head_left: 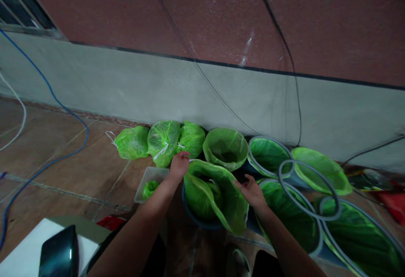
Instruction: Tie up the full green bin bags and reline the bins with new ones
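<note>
A light-green garbage bag [232,211] stands spread open in a dark blue bin [202,225] in front of me. My left hand [180,166] is closed at the bag's far left edge, where a bit of white drawstring shows by the fingertips. On the other side, my right hand [251,192] pinches the bag's right rim, some of its fingers raised. A bunched green bag [210,199] lies inside. Left of the bin, a translucent plastic tub [142,186] holds a roll of green bags [150,189].
Three tied green bags [164,139] sit along the wall. Several bins lined with green bags [268,154] crowd the right, a loose grey ring [310,190] resting over them. At lower left, a phone [59,251] lies on a white box [28,247]. A blue cable [47,167] crosses the tiles.
</note>
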Demonstrator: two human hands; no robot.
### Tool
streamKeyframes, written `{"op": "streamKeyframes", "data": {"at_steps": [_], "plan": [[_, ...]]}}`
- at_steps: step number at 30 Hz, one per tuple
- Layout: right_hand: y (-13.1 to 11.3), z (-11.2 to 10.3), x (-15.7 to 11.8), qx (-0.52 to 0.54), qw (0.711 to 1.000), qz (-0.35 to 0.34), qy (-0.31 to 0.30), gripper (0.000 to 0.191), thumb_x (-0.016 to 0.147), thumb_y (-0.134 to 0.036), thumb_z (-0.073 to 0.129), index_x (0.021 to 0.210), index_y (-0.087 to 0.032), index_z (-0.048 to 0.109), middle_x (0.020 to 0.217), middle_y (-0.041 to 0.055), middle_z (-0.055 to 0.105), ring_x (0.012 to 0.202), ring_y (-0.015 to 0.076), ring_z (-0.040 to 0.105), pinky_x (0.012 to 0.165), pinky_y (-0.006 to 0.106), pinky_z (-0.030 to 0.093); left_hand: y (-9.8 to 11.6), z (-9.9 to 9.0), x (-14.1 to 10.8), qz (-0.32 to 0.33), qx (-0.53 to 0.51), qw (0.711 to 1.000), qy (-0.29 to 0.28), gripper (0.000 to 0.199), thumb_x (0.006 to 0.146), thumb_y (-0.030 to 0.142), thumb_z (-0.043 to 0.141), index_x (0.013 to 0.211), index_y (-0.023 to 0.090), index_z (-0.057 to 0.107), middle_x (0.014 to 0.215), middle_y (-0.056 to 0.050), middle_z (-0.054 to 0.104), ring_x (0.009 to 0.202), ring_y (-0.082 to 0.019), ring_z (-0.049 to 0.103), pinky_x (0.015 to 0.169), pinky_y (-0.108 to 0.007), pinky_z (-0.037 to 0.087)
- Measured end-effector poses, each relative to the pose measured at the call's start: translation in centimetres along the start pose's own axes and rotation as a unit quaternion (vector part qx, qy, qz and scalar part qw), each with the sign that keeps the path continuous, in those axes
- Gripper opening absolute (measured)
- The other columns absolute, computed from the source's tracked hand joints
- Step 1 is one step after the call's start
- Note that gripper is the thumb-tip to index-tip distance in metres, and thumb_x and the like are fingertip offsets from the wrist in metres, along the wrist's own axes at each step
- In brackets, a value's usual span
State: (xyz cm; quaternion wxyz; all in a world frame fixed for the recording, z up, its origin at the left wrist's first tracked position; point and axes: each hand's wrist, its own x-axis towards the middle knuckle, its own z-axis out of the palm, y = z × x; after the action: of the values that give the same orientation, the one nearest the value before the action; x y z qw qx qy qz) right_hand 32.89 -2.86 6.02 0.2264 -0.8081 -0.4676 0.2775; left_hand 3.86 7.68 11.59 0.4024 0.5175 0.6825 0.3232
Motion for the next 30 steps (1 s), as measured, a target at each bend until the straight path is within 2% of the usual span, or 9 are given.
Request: {"op": "streamKeyframes", "data": {"at_steps": [1, 3, 5, 8, 12, 15, 21, 26, 30], "plan": [[-0.2, -0.1, -0.3, -0.054, 0.998, -0.011, -0.016, 0.074, 0.074, -0.054, 0.066, 0.132, -0.009, 0.052, 0.095, 0.0135, 0.073, 0.090, 0.0292, 0.070, 0.077, 0.037, 0.051, 0.0, -0.1, -0.1, 0.003, 0.016, 1.000, -0.011, 0.033, 0.074, 0.010, 0.051, 0.102, 0.014, 0.068, 0.091, -0.007, 0.073, 0.088, -0.021, 0.068, 0.082, -0.032, 0.053], [-0.7, -0.4, -0.8, -0.146, 0.987, -0.031, -0.051, 0.048, 0.078, -0.040, 0.065, 0.117, -0.012, 0.064, 0.101, 0.0155, 0.073, 0.096, 0.0291, 0.069, 0.079, 0.035, 0.048, 0.2, -0.1, -0.5, 0.016, 0.074, 0.997, -0.036, 0.037, 0.072, 0.015, 0.061, 0.109, 0.013, 0.066, 0.101, -0.010, 0.073, 0.096, -0.024, 0.067, 0.089, -0.034, 0.051], [-1.2, -0.8, -1.2, -0.226, 0.969, -0.043, -0.088, 0.023, 0.085, -0.029, 0.055, 0.096, -0.016, 0.071, 0.095, 0.0136, 0.074, 0.092, 0.0259, 0.070, 0.075, 0.031, 0.046, 0.4, -0.1, -1.1, 0.029, 0.165, 0.984, -0.056, 0.043, 0.074, 0.021, 0.066, 0.116, 0.012, 0.063, 0.108, -0.013, 0.072, 0.102, -0.026, 0.066, 0.092, -0.034, 0.049], [-1.9, -1.8, -1.3, -0.233, 0.968, -0.051, -0.080, 0.028, 0.091, -0.027, 0.047, 0.084, -0.019, 0.073, 0.087, 0.0106, 0.075, 0.085, 0.0229, 0.070, 0.069, 0.028, 0.044, 1.1, -0.3, -2.1, 0.033, 0.283, 0.956, -0.070, 0.028, 0.085, 0.024, 0.055, 0.109, 0.013, 0.067, 0.104, -0.014, 0.073, 0.101, -0.027, 0.068, 0.089, -0.034, 0.049], [-1.3, -3.1, -0.4, -0.165, 0.986, -0.020, 0.005, 0.034, 0.092, -0.031, 0.043, 0.101, -0.020, 0.074, 0.095, 0.0108, 0.076, 0.086, 0.0246, 0.070, 0.069, 0.030, 0.045, 2.2, -1.2, -2.3, 0.033, 0.320, 0.946, -0.035, 0.030, 0.091, 0.021, 0.043, 0.099, 0.019, 0.072, 0.100, -0.011, 0.074, 0.097, -0.026, 0.069, 0.084, -0.033, 0.049], [0.4, -3.2, 0.4, -0.122, 0.992, 0.016, 0.017, 0.039, 0.092, -0.035, 0.041, 0.102, -0.016, 0.073, 0.098, 0.0143, 0.075, 0.090, 0.0270, 0.070, 0.072, 0.032, 0.047, 2.2, -2.1, -1.8, 0.031, 0.347, 0.937, -0.012, 0.032, 0.091, 0.021, 0.042, 0.100, 0.022, 0.072, 0.097, -0.008, 0.075, 0.096, -0.024, 0.070, 0.080, -0.029, 0.049], [2.6, -1.1, -0.5, 0.028, 0.997, 0.070, -0.014, 0.036, 0.072, -0.043, 0.070, 0.094, -0.015, 0.069, 0.091, 0.0110, 0.074, 0.090, 0.0276, 0.069, 0.074, 0.035, 0.052, 1.3, -2.8, -0.4, 0.025, 0.295, 0.954, -0.055, 0.029, 0.086, 0.023, 0.045, 0.086, 0.020, 0.074, 0.083, -0.008, 0.075, 0.083, -0.023, 0.069, 0.070, -0.028, 0.047], [2.0, -0.6, -3.1, -0.089, 0.984, 0.012, -0.156, 0.013, 0.074, -0.027, 0.067, 0.078, -0.016, 0.069, 0.064, 0.0044, 0.068, 0.064, 0.0213, 0.066, 0.058, 0.028, 0.046, 1.8, -2.6, -0.5, 0.048, 0.290, 0.952, -0.089, 0.031, 0.087, 0.020, 0.042, 0.078, 0.020, 0.071, 0.073, -0.006, 0.072, 0.078, -0.021, 0.068, 0.068, -0.027, 0.044], [1.8, -0.9, -3.6, -0.146, 0.975, -0.008, -0.168, 0.018, 0.071, -0.015, 0.062, 0.054, -0.018, 0.062, 0.061, 0.0062, 0.067, 0.070, 0.0223, 0.068, 0.064, 0.028, 0.045, 2.3, -2.3, -1.0, 0.067, 0.318, 0.938, -0.118, 0.033, 0.090, 0.025, 0.043, 0.074, 0.019, 0.072, 0.081, -0.008, 0.074, 0.079, -0.021, 0.068, 0.068, -0.027, 0.044]]}}
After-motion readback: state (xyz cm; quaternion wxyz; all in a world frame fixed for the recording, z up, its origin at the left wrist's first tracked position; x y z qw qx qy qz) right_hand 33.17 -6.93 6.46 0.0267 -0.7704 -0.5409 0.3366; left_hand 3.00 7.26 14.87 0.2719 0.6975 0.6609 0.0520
